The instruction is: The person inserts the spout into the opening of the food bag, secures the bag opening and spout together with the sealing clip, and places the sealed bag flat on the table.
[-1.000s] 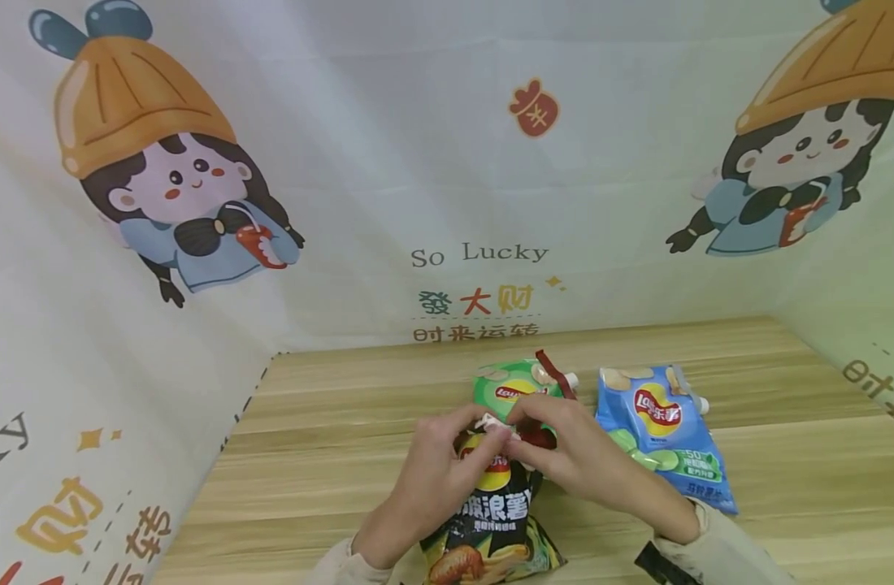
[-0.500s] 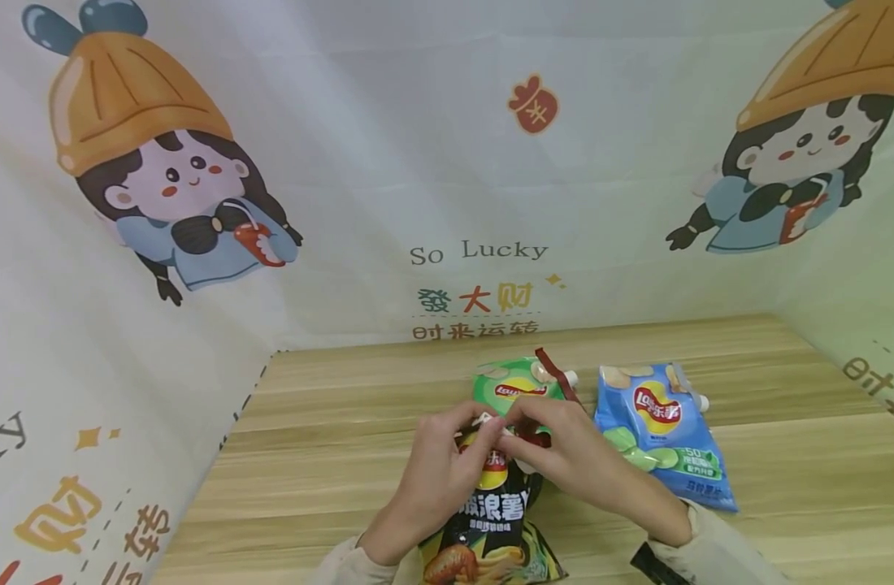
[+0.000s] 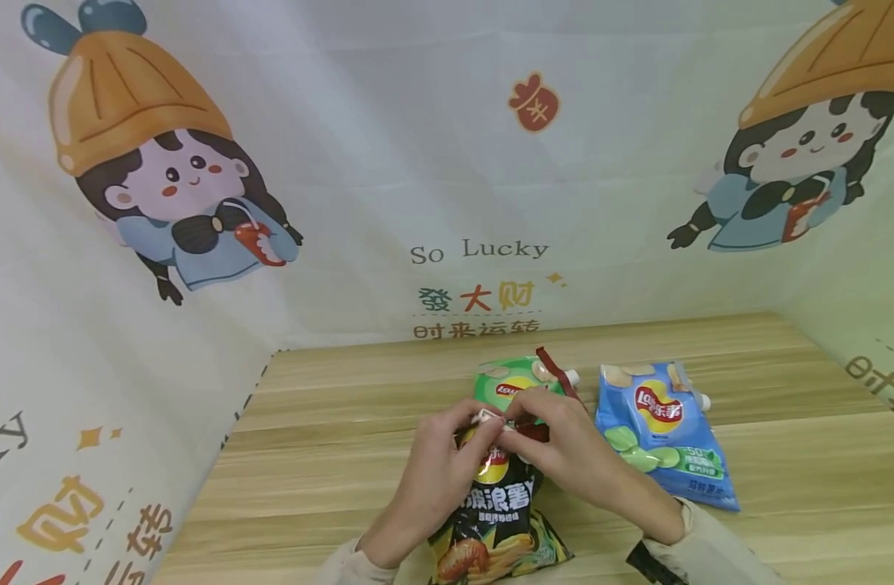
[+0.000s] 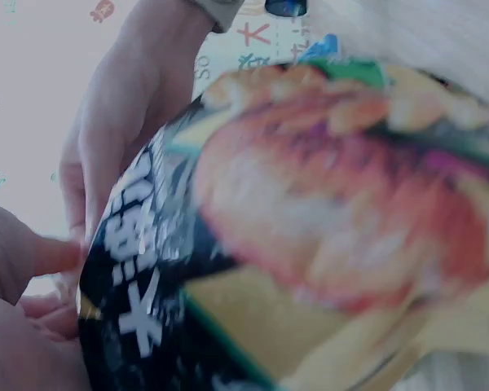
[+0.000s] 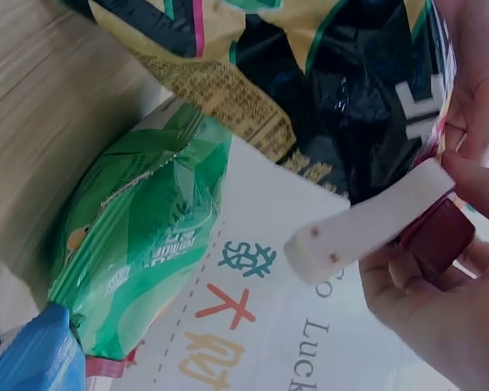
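A black chip bag (image 3: 491,520) with a chicken wing picture hangs upright below both hands in the head view. My left hand (image 3: 434,475) pinches the bag's top edge between thumb and index finger. Opposite it, my right hand (image 3: 567,451) grips a bag clip (image 5: 440,235) with a dark red part and a white bar at that same edge. The white bar (image 5: 367,220) sticks out past the bag in the right wrist view. Most of the clip is hidden behind fingers in the head view. The bag fills much of the left wrist view, blurred.
Behind the hands lies a green chip bag (image 3: 516,378) with a dark red clip (image 3: 557,372) and white cap. A blue chip bag (image 3: 662,431) with a pale clip lies to the right on the wooden table (image 3: 330,431). Printed cloth (image 3: 388,162) walls the table.
Both hands stay at the bag's top edge with small finger shifts. The lower end of the black chip bag has swung slightly right. The green and blue bags stay put.
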Motion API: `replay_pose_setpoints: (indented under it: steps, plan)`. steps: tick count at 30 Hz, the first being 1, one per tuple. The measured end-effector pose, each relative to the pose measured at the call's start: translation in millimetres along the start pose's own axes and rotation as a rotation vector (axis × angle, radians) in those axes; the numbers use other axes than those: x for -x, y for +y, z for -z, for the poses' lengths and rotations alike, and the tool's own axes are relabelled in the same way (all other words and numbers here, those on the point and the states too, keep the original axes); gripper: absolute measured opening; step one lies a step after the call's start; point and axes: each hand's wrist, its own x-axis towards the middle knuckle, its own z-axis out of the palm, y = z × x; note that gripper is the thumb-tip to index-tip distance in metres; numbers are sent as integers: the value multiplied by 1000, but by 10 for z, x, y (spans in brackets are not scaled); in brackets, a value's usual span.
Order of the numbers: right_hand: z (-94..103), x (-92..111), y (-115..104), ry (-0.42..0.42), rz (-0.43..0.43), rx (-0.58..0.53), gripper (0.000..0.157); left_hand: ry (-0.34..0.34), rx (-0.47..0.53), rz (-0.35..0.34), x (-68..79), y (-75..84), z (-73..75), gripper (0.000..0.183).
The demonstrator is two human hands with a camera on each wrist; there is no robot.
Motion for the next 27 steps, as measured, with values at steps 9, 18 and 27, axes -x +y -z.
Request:
replay_pose_setpoints:
  steps: [9,18,27]
  plan:
    - [15,-31,17,-17,11,-24,14,-35,-28,-64,-19,5,26,11]
    - [15,7,44,-34,-53,-40,16,-18,-49,-57,-5,-5,-37,12]
    - [-7,29,50,-58,-45,-80,17,-37,-6,-122,9,-56,-15,13]
